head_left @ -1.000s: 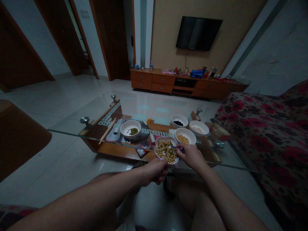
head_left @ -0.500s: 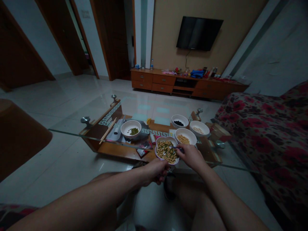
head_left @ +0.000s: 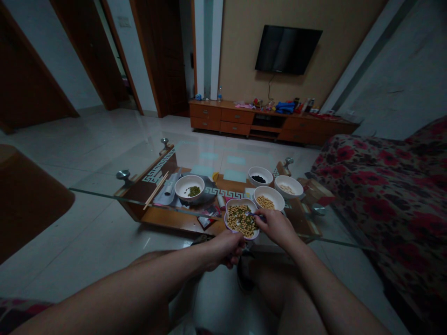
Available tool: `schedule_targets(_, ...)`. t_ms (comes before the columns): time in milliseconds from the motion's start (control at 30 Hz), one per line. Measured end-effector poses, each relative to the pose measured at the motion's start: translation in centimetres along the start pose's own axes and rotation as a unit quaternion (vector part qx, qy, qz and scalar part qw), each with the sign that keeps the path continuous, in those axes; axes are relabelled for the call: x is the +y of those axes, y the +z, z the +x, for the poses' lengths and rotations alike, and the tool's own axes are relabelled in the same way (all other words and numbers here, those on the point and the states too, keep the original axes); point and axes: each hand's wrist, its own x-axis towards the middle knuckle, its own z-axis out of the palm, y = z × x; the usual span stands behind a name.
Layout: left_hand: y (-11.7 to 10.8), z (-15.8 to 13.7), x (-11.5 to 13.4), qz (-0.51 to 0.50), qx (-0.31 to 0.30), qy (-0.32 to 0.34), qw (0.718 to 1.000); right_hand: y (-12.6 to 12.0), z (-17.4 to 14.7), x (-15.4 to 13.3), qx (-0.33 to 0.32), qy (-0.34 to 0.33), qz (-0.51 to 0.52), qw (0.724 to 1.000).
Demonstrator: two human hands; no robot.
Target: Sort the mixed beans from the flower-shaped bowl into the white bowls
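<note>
A scalloped white bowl with a purple rim stands at the near edge of the glass table, full of mixed yellow and green beans. My left hand is closed at its near rim, thumb on top and fingers curled below. In my right hand is a thin utensil with a bluish-purple handle, pinched between thumb and fingers. Its tip is down among the beans, so its exact shape cannot be made out. Just beyond sits a round white bowl of yellow beans.
Farther back are a bowl of black beans and a bowl of pale beans. Left stand a bowl of green beans and wooden chopsticks. A glass table spans the front; a flowered sofa is at right.
The view has shifted very slightly. Both hands, the bowl and the utensil keep nearly the same places.
</note>
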Motion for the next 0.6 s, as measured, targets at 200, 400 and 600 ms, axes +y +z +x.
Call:
schedule_targets(200, 0.12, -0.07, 0.07, 0.002, 0.007, 0.001, 1.000, -0.10, -0.02, -0.08, 0.002, -0.003, 0.002, 1.000)
schedule_targets(400, 0.00, 0.05, -0.07, -0.002, -0.003, -0.001, 1.000, -0.29, -0.16, -0.27, 0.005, -0.006, 0.007, 1.000)
schedule_targets(600, 0.01, -0.04, 0.08, -0.006, -0.003, -0.001, 1.000, -0.89, -0.73, 0.00, 0.077, 0.008, 0.025, 0.997)
